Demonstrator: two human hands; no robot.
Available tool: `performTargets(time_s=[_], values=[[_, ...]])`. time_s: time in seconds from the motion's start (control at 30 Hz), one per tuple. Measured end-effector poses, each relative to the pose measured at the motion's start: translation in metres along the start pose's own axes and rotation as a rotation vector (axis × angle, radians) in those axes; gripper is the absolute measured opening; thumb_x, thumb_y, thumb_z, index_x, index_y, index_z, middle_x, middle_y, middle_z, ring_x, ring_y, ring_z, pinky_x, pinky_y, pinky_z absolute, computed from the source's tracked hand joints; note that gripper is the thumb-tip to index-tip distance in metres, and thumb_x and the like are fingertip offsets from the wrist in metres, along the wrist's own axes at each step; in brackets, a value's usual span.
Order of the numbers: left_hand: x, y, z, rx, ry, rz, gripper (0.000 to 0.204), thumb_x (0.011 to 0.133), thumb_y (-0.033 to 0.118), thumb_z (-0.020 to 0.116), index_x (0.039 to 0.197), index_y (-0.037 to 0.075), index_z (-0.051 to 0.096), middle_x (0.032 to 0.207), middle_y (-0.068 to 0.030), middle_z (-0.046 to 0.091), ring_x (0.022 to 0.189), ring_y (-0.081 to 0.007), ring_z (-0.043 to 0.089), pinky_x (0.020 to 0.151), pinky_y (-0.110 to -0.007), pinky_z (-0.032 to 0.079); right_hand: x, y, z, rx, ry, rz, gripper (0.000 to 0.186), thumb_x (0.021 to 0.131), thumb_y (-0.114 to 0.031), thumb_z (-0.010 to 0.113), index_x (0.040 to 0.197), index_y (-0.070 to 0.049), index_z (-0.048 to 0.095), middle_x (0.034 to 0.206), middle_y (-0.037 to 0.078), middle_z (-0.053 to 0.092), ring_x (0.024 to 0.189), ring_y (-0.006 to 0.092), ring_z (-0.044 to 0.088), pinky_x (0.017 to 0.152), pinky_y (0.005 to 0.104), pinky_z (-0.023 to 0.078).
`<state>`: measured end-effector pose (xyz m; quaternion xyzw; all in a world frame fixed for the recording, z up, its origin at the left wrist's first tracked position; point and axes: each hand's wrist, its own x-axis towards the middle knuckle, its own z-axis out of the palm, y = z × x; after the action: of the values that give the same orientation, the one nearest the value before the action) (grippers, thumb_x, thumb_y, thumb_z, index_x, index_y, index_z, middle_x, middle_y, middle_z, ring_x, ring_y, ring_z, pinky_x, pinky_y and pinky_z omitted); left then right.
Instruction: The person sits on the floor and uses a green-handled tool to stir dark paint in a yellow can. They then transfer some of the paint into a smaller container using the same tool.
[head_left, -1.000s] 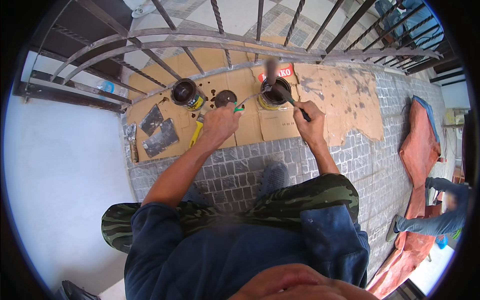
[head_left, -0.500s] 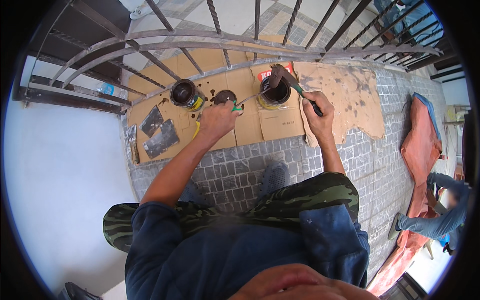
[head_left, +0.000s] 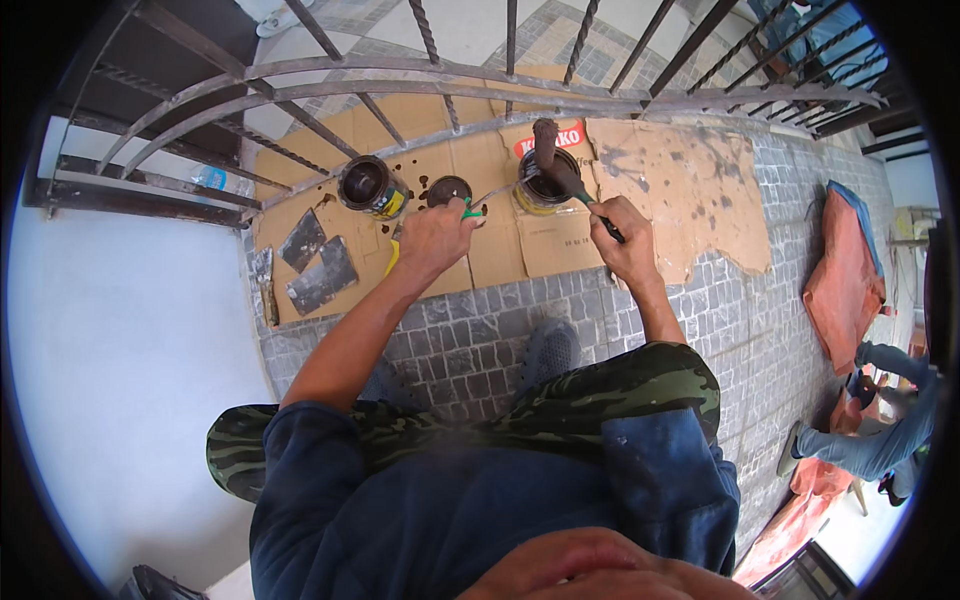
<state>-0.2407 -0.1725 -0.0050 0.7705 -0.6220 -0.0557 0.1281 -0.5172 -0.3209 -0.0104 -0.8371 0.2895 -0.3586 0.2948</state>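
Note:
My right hand (head_left: pixel 624 240) is closed around the handle of a paintbrush (head_left: pixel 560 170), whose head is coated in dark brown. The brush lies over an open paint can (head_left: pixel 538 206) with dark paint inside. My left hand (head_left: pixel 437 237) is closed on a thin metal rod tool (head_left: pixel 472 211) with a green handle. Its rod reaches toward the same can; whether it touches the can I cannot tell. Just beyond my left hand sits a small round container or lid (head_left: pixel 449 190) with dark paint. Farther left stands a second open can (head_left: pixel 392 203) with a yellow label.
Paint-spotted cardboard (head_left: pixel 690 200) lies beneath the cans. A metal railing (head_left: pixel 440 68) arches over its far side. Dark scraper-like plates (head_left: pixel 325 275) lie at left beside a white wall (head_left: pixel 140 350). At right are an orange tarp (head_left: pixel 838 280) and another person (head_left: pixel 860 450).
My right hand has shifted slightly left, and the brush head has tipped up and away over the can. My left hand stays nearly still. The person at right has moved their arms.

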Motion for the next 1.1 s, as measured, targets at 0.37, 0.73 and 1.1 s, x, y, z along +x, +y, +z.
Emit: performTargets(time_s=[0.37,0.73,1.1], values=[[0.002,0.006,-0.007,-0.014,-0.041,-0.025,0.038,0.095,0.04,0.063,0.089,0.003,0.062,0.068,-0.0195,0.068,0.064,-0.0389,0.069,0.059,-0.05,0.054,0.024,-0.008,-0.027,0.356,0.069,0.478,0.015,0.09,-0.01,0.063,0.09,0.003,0.071,0.069,0.009,0.066,0.055,0.0146,0.06,0.051,0.0288,0.047],[-0.002,0.005,0.0,0.011,-0.052,-0.053,0.039,0.095,0.042,0.062,0.09,0.004,0.06,0.068,-0.0183,0.068,0.064,-0.0384,0.069,0.058,-0.05,0.053,0.03,-0.011,-0.039,0.406,0.183,0.641,0.025,0.094,-0.016,0.064,0.104,0.005,0.072,0.074,0.006,0.064,0.058,0.0095,0.058,0.051,0.0246,0.047],[-0.011,0.012,0.003,-0.034,-0.098,-0.069,0.039,0.098,0.041,0.06,0.094,0.003,0.06,0.07,-0.0199,0.068,0.067,-0.0406,0.069,0.061,-0.052,0.053,0.0,-0.016,-0.026,0.32,0.209,0.329,0.016,0.091,-0.007,0.067,0.101,0.004,0.073,0.08,0.003,0.063,0.075,0.0095,0.059,0.067,0.0256,0.046]])
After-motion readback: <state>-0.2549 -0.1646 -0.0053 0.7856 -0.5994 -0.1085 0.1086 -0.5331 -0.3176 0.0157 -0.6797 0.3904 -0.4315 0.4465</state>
